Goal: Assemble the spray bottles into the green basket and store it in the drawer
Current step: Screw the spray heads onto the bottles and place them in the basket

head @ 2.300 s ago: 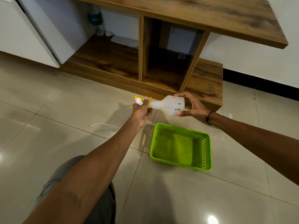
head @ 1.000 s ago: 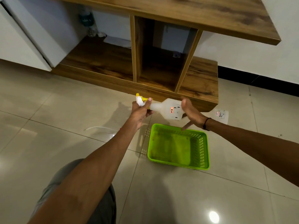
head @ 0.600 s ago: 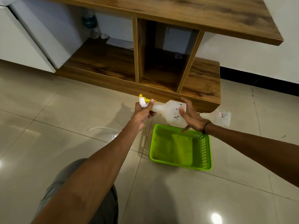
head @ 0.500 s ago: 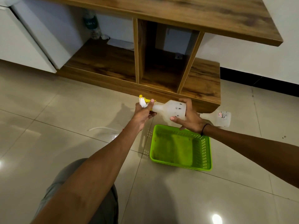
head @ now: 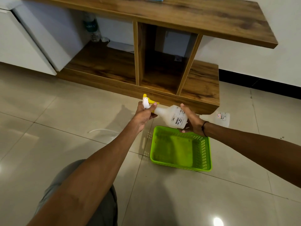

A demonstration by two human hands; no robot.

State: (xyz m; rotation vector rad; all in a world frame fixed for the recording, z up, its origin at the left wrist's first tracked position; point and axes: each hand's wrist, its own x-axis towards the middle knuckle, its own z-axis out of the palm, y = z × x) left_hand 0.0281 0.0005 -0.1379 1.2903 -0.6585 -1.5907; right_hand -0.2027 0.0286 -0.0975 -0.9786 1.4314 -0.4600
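A green perforated plastic basket (head: 180, 149) sits empty on glossy beige floor tiles (head: 48, 128). Just above its far rim, a translucent white bottle (head: 172, 115) lies sideways in the air: the left hand (head: 144, 114) wraps its yellow-and-white sprayer (head: 147, 102), the right hand (head: 192, 120) grips the base. Beyond, a second bottle (head: 222, 118) lies beside a wood-grain shelf unit (head: 162, 74).

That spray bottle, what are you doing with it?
A person holds the spray bottle sideways above the green basket, left hand on its yellow and white spray head, right hand around its body. The basket sits on the floor with nothing in it. A second bottle lies by the wooden shelf unit.
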